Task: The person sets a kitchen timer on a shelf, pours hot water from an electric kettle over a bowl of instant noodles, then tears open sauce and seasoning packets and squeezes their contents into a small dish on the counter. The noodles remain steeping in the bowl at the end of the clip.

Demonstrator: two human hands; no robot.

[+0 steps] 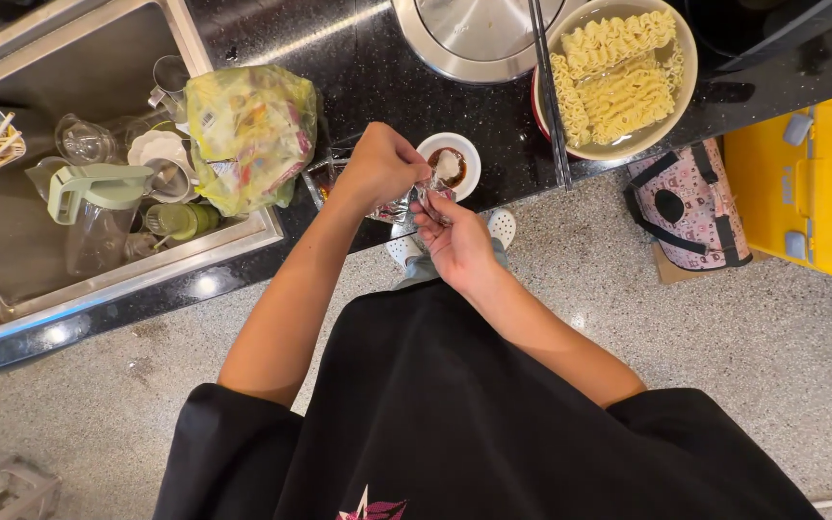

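Squeezing a silvery seasoning sachet (pixel 414 199) over the small white dish (pixel 450 164), both hands (pixel 382 164) (pixel 456 241) pinched shut on it. Sauce and powder already in; noodle bowl (pixel 618 77) unseasoned.

A crinkled yellow-green bag (pixel 250 135) with red and pink patches and a small white label sits left of centre, at the sink's right edge on the black counter. At the centre of the frame, a small silvery sachet (pixel 406 204) is pinched between both hands, just beside a little white dish.
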